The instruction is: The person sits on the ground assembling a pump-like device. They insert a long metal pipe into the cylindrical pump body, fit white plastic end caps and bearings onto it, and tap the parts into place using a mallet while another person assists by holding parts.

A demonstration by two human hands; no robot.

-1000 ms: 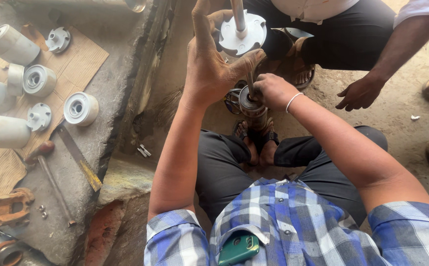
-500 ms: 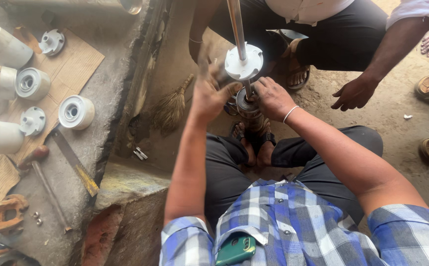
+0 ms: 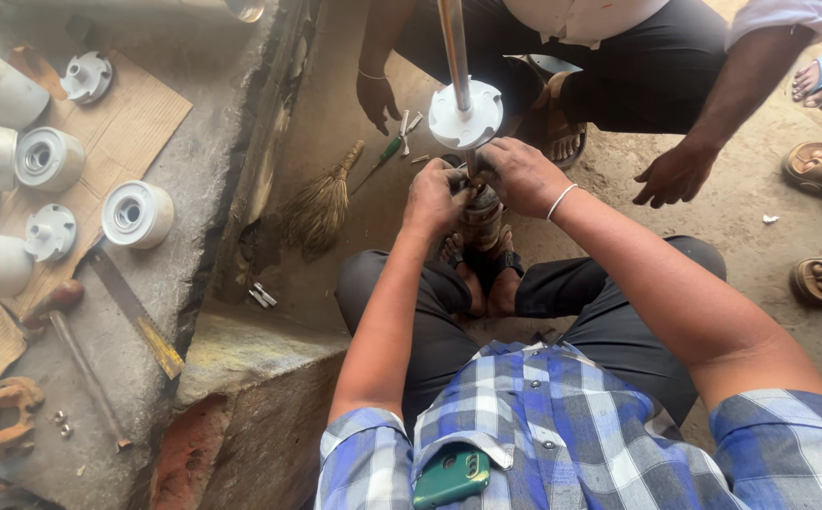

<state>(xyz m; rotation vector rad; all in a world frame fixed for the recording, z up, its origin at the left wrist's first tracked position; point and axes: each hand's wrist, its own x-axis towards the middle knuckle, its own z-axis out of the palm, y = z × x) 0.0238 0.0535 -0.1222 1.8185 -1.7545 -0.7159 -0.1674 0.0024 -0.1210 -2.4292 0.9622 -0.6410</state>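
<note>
Rusty metal fitting [image 3: 480,210] clamped between both hands, standing upright on the dirt floor [image 3: 742,198] between the bare feet [image 3: 479,279]. Left hand [image 3: 436,196] wrapped tight round its left side, fingers clenched on it; right hand [image 3: 522,175] gripping from the other side, fingers curled hard over the top, white bangle [image 3: 560,200] on that wrist. Straight above the fingers, steel rod [image 3: 454,52] rising out of the fitting, with a white disc [image 3: 466,115] threaded on it just over the knuckles.

Looks risky to me: disc sitting loose-ish right above the knuckles, so could slide down and pinch if the rod gets jolted. Rod also tall and only steadied low down, so could lean and twist out of the grip. Toes right under the work too, bad spot if anything drops.

Both forearms reaching forward and down, elbows bent out wide, wrists turned inward so the hands meet.

Beyond the fingers, second person crouching, one hand [image 3: 377,97] near a screwdriver [image 3: 383,157], other hand [image 3: 673,173] hanging by the knee. Left of the fingers, small broom [image 3: 321,206], then a concrete ledge with white cylinders [image 3: 137,213] on cardboard.
</note>
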